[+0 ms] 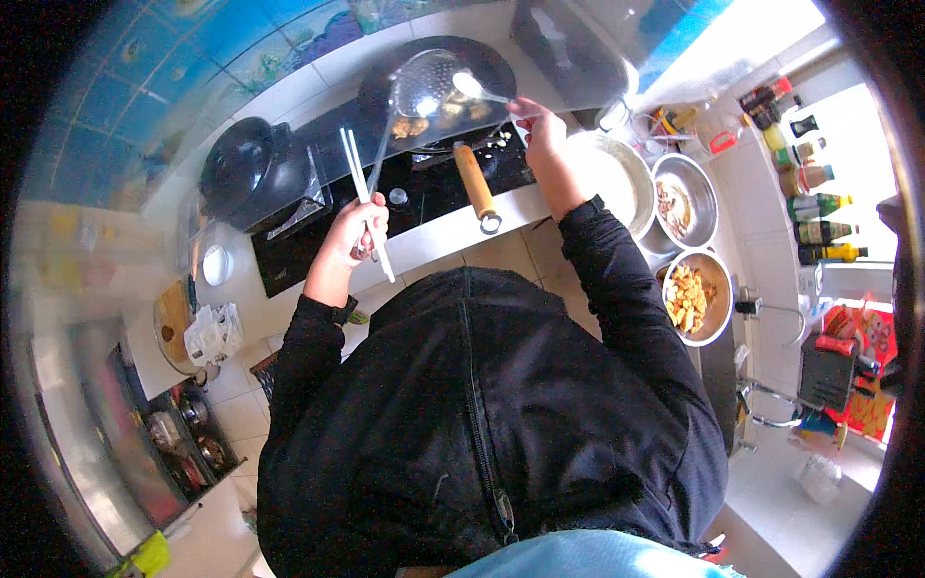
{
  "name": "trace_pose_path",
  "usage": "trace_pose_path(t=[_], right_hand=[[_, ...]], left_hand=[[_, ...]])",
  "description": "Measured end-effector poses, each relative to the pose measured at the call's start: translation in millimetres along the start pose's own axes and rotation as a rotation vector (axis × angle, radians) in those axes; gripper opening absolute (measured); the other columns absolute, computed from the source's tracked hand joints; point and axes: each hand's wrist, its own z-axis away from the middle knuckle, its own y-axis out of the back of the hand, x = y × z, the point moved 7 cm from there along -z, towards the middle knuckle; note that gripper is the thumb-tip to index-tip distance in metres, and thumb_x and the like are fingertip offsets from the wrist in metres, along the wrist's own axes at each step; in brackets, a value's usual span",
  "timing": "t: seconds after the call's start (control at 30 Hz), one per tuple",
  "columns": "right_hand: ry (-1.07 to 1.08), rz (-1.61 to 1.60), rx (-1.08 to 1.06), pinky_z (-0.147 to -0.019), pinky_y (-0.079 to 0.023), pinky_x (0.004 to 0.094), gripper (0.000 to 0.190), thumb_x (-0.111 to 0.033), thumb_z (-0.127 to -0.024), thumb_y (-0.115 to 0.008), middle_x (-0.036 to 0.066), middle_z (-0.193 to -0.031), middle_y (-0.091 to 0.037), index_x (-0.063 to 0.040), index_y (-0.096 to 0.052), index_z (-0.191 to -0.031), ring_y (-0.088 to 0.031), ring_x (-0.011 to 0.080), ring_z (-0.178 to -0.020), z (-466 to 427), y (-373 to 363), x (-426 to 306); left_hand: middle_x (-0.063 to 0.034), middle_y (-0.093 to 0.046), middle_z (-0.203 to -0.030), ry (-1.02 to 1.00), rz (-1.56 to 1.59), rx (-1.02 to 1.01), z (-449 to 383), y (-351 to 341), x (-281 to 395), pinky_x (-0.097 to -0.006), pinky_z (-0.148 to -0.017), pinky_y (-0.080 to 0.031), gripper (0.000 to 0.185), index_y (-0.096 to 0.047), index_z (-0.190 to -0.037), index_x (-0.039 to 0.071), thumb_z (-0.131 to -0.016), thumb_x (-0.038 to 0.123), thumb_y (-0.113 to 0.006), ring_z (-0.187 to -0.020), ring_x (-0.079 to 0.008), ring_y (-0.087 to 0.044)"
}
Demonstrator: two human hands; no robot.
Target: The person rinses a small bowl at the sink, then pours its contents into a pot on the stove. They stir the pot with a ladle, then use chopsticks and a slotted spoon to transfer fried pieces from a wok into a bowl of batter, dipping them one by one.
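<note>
My left hand [359,225] grips a pair of pale chopsticks [357,170] together with the long handle of a metal skimmer [425,81], whose perforated bowl is over the black wok [372,79]. In my right hand [538,130] is a white spoon [470,85], held above the wok beside the skimmer. Golden-brown fried pieces [409,128] show in the wok near the skimmer. The wok's wooden handle [474,180] points towards me over the black hob [426,189]. Whether the skimmer holds anything is hard to tell.
Right of the hob stand a large pale-filled bowl [614,177], a metal bowl with some food [704,191] and one of fried pieces [697,329]. A second black wok [242,170] is at left. Bottles [824,231] line the windowsill. A plastic bag [213,334] lies by a wooden board [172,325].
</note>
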Motion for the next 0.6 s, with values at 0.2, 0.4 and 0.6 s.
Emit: trace_pose_path(t=[0.2, 0.4, 0.6], right_hand=[[0.053, -0.062, -0.133, -0.059, -0.032, 0.0195, 0.027, -0.019, -0.089, -0.049, 0.0, -0.095, -0.069, -0.009, -0.063, -0.109, -0.049, 0.0043, -0.066, 37, 93, -53], [0.282, 0.27, 0.122, -0.071, -0.037, 0.0225, 0.03, -0.021, -0.088, -0.05, 0.003, -0.089, -0.07, -0.005, -0.065, -0.109, -0.049, 0.0079, -0.074, 84, 248, -78], [0.522, 1.053, 0.337, -0.077, -0.044, 0.0306, 0.021, -0.021, -0.089, -0.056, 0.005, -0.081, -0.067, -0.008, -0.068, -0.101, -0.057, 0.0213, -0.081, 112, 303, -48]], left_hand=[[0.0025, -0.043, -0.06, 0.015, 0.126, -0.048, 6, -14, -5, -0.0187, -0.031, -0.026, 0.009, -0.054, -0.093, 0.013, -0.086, 0.009, -0.05, -0.036, -0.0052, -0.036], [-0.0015, -0.042, -0.064, -0.006, 0.189, -0.21, 4, -37, -13, -0.0209, -0.036, -0.031, 0.02, -0.055, -0.106, 0.005, -0.088, 0.007, -0.045, -0.039, -0.0073, -0.034], [-0.0008, -0.042, -0.062, -0.034, 0.171, -0.035, -2, -44, -29, -0.0199, -0.032, -0.032, 0.016, -0.051, -0.103, 0.005, -0.089, 0.007, -0.044, -0.036, -0.006, -0.035]])
